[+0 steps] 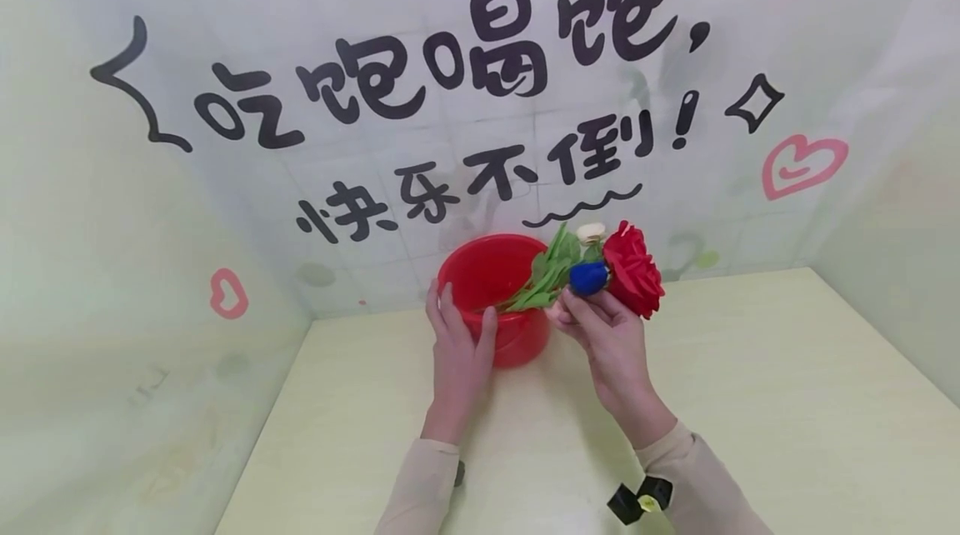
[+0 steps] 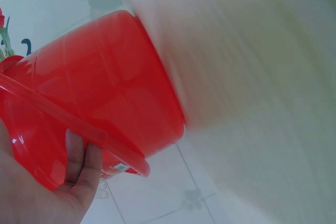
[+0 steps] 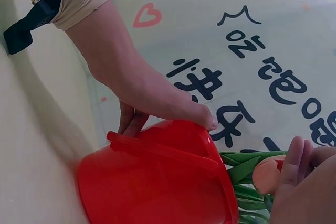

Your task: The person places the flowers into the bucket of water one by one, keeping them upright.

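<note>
A red plastic bucket [image 1: 521,343] stands upright on the table against the back wall. My left hand [image 1: 459,352] grips its left side, thumb at the rim and fingers around the outside. In the left wrist view the bucket's handle [image 2: 73,121] hangs down along its wall near the fingers. To the right of the bucket, my right hand [image 1: 617,347] pinches a bunch of artificial flowers: a large red rose [image 1: 636,272], a blue bud [image 1: 588,277], a white one [image 1: 591,232] and a peach one [image 3: 266,174]. Their green stems [image 1: 551,272] point left over the bucket's rim.
The pale wooden table [image 1: 765,402] is walled by white sheeting at the back and sides. Black lettering [image 1: 502,168] and pink hearts [image 1: 805,167] mark the sheeting. A black device [image 1: 637,499] is strapped to the right sleeve.
</note>
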